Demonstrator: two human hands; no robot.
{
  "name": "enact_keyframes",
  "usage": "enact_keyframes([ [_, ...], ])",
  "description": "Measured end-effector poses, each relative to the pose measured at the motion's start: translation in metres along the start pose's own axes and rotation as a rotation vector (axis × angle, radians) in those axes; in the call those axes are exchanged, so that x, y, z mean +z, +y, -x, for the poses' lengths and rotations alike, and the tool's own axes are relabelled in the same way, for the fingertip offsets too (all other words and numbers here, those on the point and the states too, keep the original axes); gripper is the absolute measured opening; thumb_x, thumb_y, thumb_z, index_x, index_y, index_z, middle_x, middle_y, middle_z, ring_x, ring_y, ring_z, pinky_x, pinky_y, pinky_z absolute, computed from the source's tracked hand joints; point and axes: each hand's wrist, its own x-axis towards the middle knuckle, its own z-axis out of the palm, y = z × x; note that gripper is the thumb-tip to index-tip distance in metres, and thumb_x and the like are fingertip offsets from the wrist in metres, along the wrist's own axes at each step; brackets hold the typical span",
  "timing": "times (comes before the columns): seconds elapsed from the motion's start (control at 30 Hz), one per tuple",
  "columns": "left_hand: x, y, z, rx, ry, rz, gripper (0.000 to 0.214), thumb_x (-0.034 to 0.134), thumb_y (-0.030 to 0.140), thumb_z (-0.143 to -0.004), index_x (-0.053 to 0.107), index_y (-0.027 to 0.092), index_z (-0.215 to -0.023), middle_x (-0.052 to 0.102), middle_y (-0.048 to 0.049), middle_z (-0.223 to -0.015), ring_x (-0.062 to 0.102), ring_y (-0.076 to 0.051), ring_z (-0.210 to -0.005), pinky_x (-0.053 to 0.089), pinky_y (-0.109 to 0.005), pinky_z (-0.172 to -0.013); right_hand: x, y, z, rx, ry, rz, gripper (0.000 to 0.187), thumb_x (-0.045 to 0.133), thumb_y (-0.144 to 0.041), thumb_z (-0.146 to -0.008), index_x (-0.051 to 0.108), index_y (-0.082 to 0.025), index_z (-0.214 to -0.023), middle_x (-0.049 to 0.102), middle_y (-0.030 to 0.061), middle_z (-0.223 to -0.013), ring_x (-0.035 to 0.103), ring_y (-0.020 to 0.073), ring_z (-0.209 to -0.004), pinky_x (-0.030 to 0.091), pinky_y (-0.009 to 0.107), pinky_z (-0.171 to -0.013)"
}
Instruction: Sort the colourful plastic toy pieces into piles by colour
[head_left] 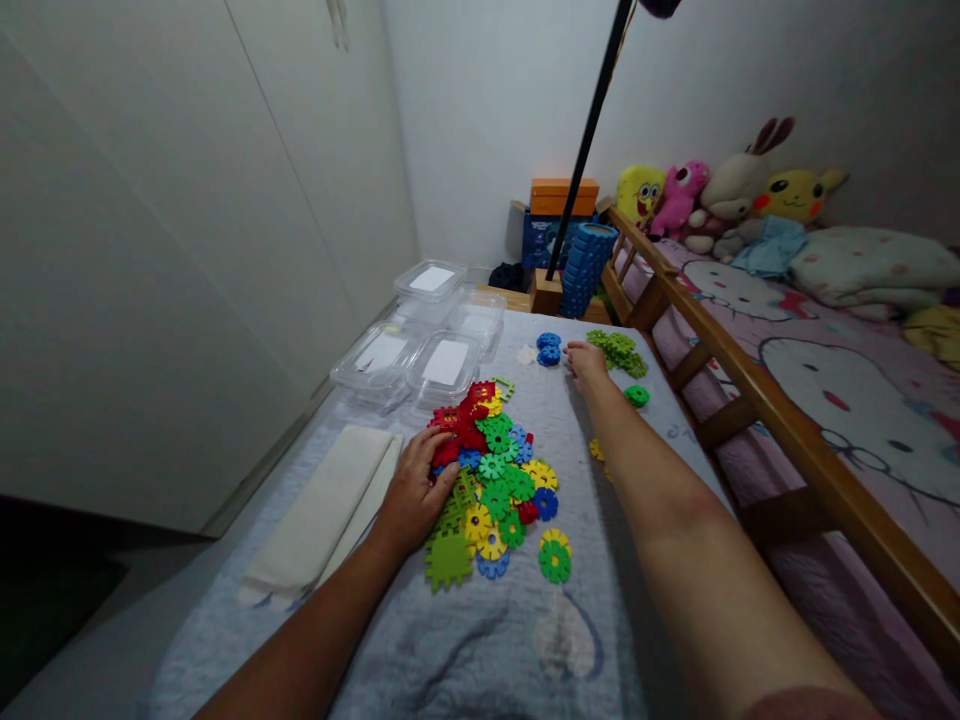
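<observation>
A mixed heap of plastic interlocking toy pieces (496, 497), notched discs and square plates in red, green, yellow and blue, lies mid-table. My left hand (418, 478) rests at the heap's left edge, fingers stretched over red and blue pieces, gripping none. Farther off, my right hand (586, 362) is just right of a small group of blue discs (549, 349); its fingers are slightly bent and apart, with nothing visible in them. Right of that hand sits a pile of light green pieces (619, 352). Green discs (636, 396) lie nearer, and yellow discs (596, 450) are partly hidden by my right forearm.
Clear lidded plastic boxes (444, 362) with white labels stand at the table's back left. A folded cream cloth (322, 510) lies at left. A wooden bed rail (739, 400) borders the right side. A black pole (589, 140) rises beyond the far edge.
</observation>
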Motion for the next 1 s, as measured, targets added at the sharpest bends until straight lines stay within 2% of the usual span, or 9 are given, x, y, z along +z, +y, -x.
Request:
enact_keyframes([
  [0.1,0.0,0.0,0.0,0.001,0.012,0.004,0.039,0.051,0.042,-0.097,0.058,0.022,-0.128,0.054,-0.0119,-0.141,0.049,-0.027,-0.135,0.039,-0.049,-0.117,-0.011,-0.007,0.025,0.08,-0.023,0.0,0.017,0.059,-0.014,-0.067,0.067,-0.015,-0.082,0.063,-0.0004,-0.064,0.054,0.011,-0.054,0.042,0.021,-0.05],
  [0.17,0.0,0.0,0.0,0.002,0.015,0.006,0.039,0.05,0.043,-0.097,0.058,0.022,-0.129,0.055,-0.0118,-0.14,0.05,-0.027,-0.135,0.039,-0.05,-0.117,-0.018,-0.013,0.046,0.102,-0.131,-0.008,0.017,0.06,-0.014,-0.068,0.067,-0.016,-0.084,0.065,-0.0007,-0.068,0.056,0.0105,-0.057,0.043,0.02,-0.053],
  [0.27,0.0,-0.001,-0.001,-0.001,0.019,0.01,0.039,0.049,0.043,-0.097,0.059,0.022,-0.128,0.055,-0.0119,-0.14,0.05,-0.027,-0.134,0.039,-0.051,-0.117,-0.027,-0.02,0.081,0.06,-0.441,0.05,0.013,0.06,-0.015,-0.071,0.066,-0.017,-0.083,0.065,-0.0017,-0.069,0.057,0.0104,-0.059,0.042,0.02,-0.054],
  [0.4,0.002,-0.001,-0.001,-0.013,0.027,0.02,0.038,0.047,0.044,-0.098,0.059,0.021,-0.126,0.054,-0.0119,-0.14,0.049,-0.027,-0.135,0.037,-0.05,-0.118,-0.031,-0.023,0.127,-0.192,-0.829,0.352,0.003,0.064,-0.017,-0.077,0.067,-0.016,-0.077,0.064,-0.0019,-0.067,0.055,0.0114,-0.062,0.041,0.022,-0.06],
  [0.47,0.002,-0.002,-0.001,-0.015,0.029,0.023,0.038,0.047,0.044,-0.098,0.059,0.021,-0.126,0.054,-0.0119,-0.14,0.049,-0.026,-0.136,0.037,-0.05,-0.119,-0.029,-0.022,0.146,-0.355,-0.835,0.519,0.006,0.07,-0.022,-0.079,0.071,-0.016,-0.082,0.066,0.0007,-0.076,0.058,0.0136,-0.072,0.042,0.024,-0.067],
  [0.6,0.003,-0.002,-0.001,-0.016,0.03,0.02,0.038,0.048,0.044,-0.097,0.06,0.021,-0.125,0.054,-0.0124,-0.14,0.049,-0.027,-0.135,0.036,-0.051,-0.119,-0.017,-0.016,0.173,-0.534,-0.685,0.746,0.026,0.077,-0.036,-0.081,0.072,-0.016,-0.097,0.066,0.0067,-0.096,0.058,0.0185,-0.091,0.042,0.027,-0.078],
  [0.7,0.003,-0.002,-0.001,-0.011,0.03,0.013,0.039,0.048,0.044,-0.097,0.059,0.02,-0.125,0.054,-0.0132,-0.14,0.048,-0.028,-0.135,0.036,-0.052,-0.119,-0.01,-0.012,0.181,-0.54,-0.622,0.8,0.026,0.078,-0.036,-0.081,0.07,-0.017,-0.097,0.064,0.0064,-0.098,0.057,0.0183,-0.092,0.041,0.027,-0.078],
  [0.83,0.002,-0.001,-0.001,-0.008,0.032,0.007,0.038,0.048,0.044,-0.097,0.06,0.02,-0.124,0.054,-0.0125,-0.139,0.049,-0.028,-0.135,0.036,-0.052,-0.119,-0.009,-0.013,0.18,-0.518,-0.636,0.744,0.012,0.076,-0.026,-0.082,0.068,-0.018,-0.084,0.064,0.0026,-0.09,0.056,0.016,-0.086,0.038,0.025,-0.076],
  [1.0,0.002,0.001,-0.002,-0.006,0.028,0.004,0.038,0.048,0.044,-0.096,0.06,0.021,-0.124,0.055,-0.0122,-0.138,0.049,-0.028,-0.134,0.037,-0.053,-0.118,-0.037,-0.019,0.157,-0.384,-0.695,0.521,0.016,0.062,-0.019,-0.086,0.065,-0.019,-0.071,0.062,-0.0022,-0.069,0.055,0.0138,-0.07,0.036,0.025,-0.067],
])
